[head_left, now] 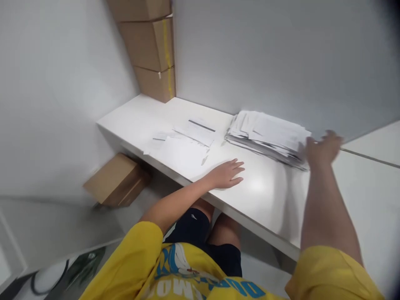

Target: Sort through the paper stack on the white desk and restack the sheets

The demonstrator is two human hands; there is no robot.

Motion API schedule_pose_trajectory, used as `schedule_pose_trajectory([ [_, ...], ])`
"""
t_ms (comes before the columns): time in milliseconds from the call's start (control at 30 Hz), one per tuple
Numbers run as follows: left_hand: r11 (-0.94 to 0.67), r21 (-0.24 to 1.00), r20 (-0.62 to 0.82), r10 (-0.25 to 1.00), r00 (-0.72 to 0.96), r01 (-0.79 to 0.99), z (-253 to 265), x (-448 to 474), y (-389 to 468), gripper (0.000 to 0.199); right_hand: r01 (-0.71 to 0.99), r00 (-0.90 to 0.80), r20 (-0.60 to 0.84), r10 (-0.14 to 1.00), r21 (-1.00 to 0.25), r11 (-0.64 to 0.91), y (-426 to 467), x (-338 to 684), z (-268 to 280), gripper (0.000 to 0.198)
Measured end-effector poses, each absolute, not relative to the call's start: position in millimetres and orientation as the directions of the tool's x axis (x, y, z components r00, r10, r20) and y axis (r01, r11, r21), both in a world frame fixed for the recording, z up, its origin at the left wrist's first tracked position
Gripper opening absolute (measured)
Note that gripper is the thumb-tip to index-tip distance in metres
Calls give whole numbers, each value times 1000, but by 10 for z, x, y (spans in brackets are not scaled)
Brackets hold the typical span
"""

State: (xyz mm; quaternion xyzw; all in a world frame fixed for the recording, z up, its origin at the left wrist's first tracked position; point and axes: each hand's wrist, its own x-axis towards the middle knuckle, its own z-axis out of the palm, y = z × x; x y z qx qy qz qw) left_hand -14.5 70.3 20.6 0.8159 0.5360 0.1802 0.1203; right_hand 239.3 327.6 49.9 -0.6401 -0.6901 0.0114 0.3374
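Reaching with spread fingers, the right hand (323,146) touches the near end of the paper stack (268,135) by the tabletop's (265,191) far edge. Left hand (226,174) lies flat, fingers together, near the front edge. A few loose sheets (187,141) sit toward the left corner; most paper remains stacked.

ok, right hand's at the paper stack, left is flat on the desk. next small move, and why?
Probably close the right hand on the near end of the paper stack. It is at the stack's right end, blurred, so a grip cannot be confirmed. The left hand lies flat on the white desk, beside loose sheets.
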Motion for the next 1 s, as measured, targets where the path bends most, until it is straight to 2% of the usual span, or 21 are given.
schedule_pose_trajectory([
  [67,-407,388,160,913,375,827,199,-127,698,53,881,70,501,863,-437,182,3208,2441,365,61],
  [100,-409,389,159,913,377,826,194,-120,696,53,867,64,471,880,-463,185,3163,2446,316,62],
  [167,-396,396,151,918,366,828,189,-110,695,52,830,-82,370,926,-488,268,3071,2424,262,59],
  [233,-374,402,143,927,346,836,193,-105,699,51,772,-196,240,951,-560,300,3010,2386,253,50],
  [300,-369,398,143,929,341,840,204,-107,709,51,710,-221,182,958,-643,286,2998,2365,260,39],
  [367,-376,387,147,926,346,842,218,-112,715,49,660,-191,208,959,-696,282,3012,2367,267,37],
  [433,-380,379,148,925,350,844,228,-116,713,49,653,-166,245,955,-698,293,3021,2359,280,37],
  [533,-378,379,143,926,351,844,228,-120,709,50,685,-200,311,929,-633,359,2997,2252,341,34],
  [600,-376,382,142,927,348,844,218,-122,713,50,704,-303,322,897,-558,439,2966,2109,417,31],
  [700,-379,386,155,925,346,841,201,-124,728,48,745,-498,258,828,-363,560,2954,1872,546,40],
  [767,-378,387,157,926,344,841,193,-119,737,48,765,-572,206,794,-217,607,2989,1750,616,38],
  [867,-368,375,135,930,342,851,181,-100,741,50,796,-580,187,793,-75,601,3071,1638,671,34],
  [1000,-370,368,141,929,342,853,161,-89,727,54,827,-544,209,812,-29,561,3051,1540,637,44],
])
